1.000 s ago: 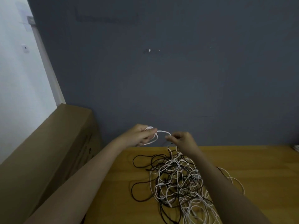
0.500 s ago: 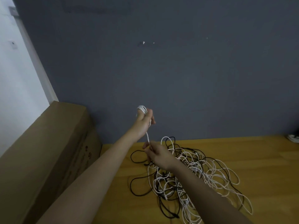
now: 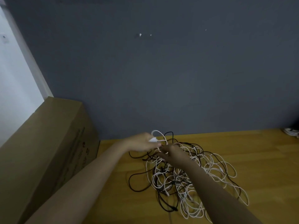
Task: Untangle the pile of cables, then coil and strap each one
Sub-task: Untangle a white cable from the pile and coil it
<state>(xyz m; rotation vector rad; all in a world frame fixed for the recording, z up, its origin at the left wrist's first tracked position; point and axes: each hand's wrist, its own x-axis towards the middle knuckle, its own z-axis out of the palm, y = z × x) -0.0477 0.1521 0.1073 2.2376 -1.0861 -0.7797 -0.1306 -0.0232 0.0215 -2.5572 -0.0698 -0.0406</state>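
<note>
A tangled pile of white and black cables (image 3: 186, 173) lies on the wooden table (image 3: 258, 152). My left hand (image 3: 142, 143) grips a small bunch of white cable (image 3: 157, 135) at the pile's far left edge; a loop of it arcs up above the fingers. Just to the right, my right hand (image 3: 171, 153) pinches a white strand on top of the pile, fingertips close to the left hand. Which strand runs between the two hands is blurred.
A large cardboard box (image 3: 48, 151) stands along the table's left side. A dark grey wall rises right behind the table. A small white object (image 3: 291, 131) lies at the far right edge.
My left hand has come down from chest height to the pile's top with its white bunch. My right hand stayed on the pile, and the two hands are now nearly touching.
</note>
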